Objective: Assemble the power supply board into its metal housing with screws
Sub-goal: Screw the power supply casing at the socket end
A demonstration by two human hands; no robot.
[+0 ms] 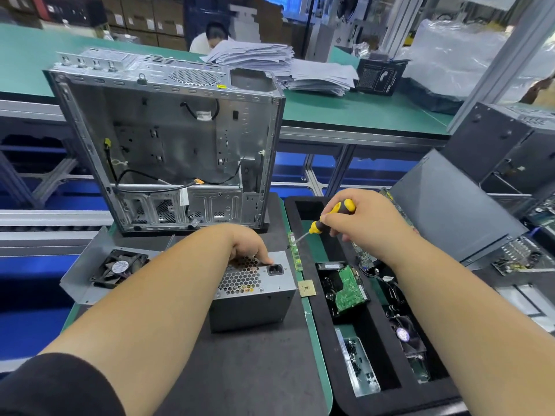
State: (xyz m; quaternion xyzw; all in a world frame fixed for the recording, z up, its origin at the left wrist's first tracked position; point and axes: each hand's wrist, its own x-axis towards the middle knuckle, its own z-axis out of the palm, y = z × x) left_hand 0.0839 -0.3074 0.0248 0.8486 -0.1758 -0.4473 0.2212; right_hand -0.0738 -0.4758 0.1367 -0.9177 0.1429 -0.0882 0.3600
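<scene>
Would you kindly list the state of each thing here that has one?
Computer case: upright, side open, inside bare.
Power supply: outside the case, on the mat.
Left hand: resting on the power supply.
Right hand: gripping the screwdriver.
Fan: loose in a metal bracket.

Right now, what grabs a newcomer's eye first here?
The two hands over the mat: the left hand rests on top of the grey power supply, and the right hand grips a yellow-and-black screwdriver with its tip pointing down toward the supply's far right corner. Behind them stands the open metal case, and to the right a black tray holds boards and parts.
</scene>
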